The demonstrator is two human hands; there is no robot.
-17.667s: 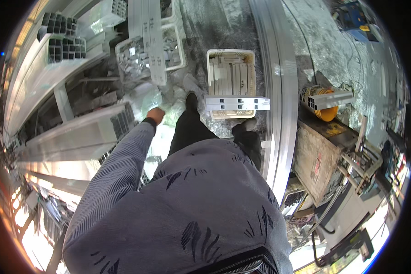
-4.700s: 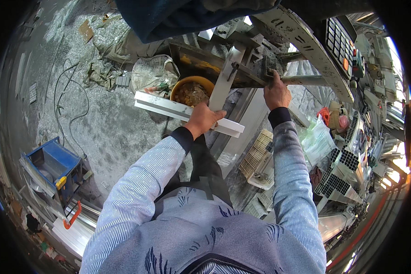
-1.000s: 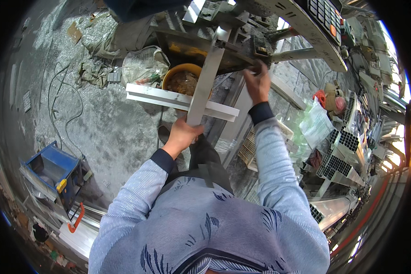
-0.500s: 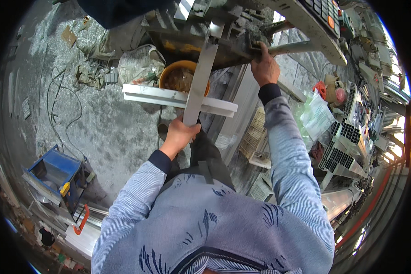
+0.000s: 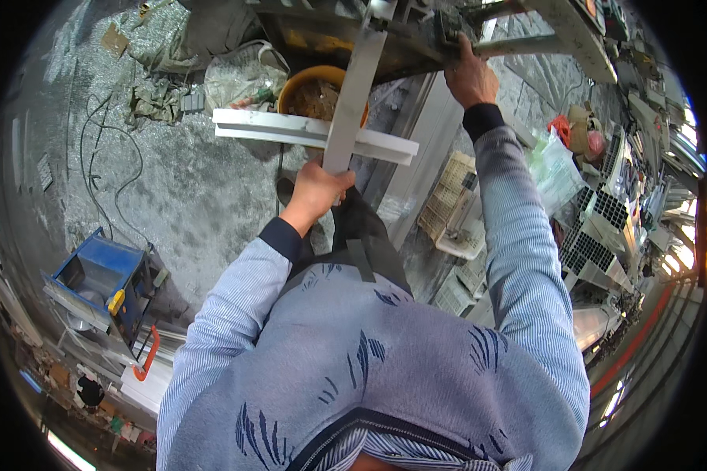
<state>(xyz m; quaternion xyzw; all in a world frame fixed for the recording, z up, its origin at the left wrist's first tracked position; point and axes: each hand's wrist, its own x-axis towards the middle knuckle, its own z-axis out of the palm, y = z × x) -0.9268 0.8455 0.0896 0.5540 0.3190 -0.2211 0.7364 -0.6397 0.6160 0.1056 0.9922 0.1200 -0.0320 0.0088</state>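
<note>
Two hands busy: left hand (image 5: 316, 191) clasps long silver aluminium bar (image 5: 352, 94); right hand (image 5: 470, 77) clamps grey machine handle (image 5: 456, 27). Feeding step, judged; next needs steady push.

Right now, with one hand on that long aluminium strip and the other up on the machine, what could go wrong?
The left hand grips only the near end of the long flat aluminium strip, so the far end could swing or bind.

The strip lies across a loose white aluminium profile above an orange bucket of scrap; a nudge might tip the profile off.

The right hand holds the grey machine part, close to possible pinch points.
</note>
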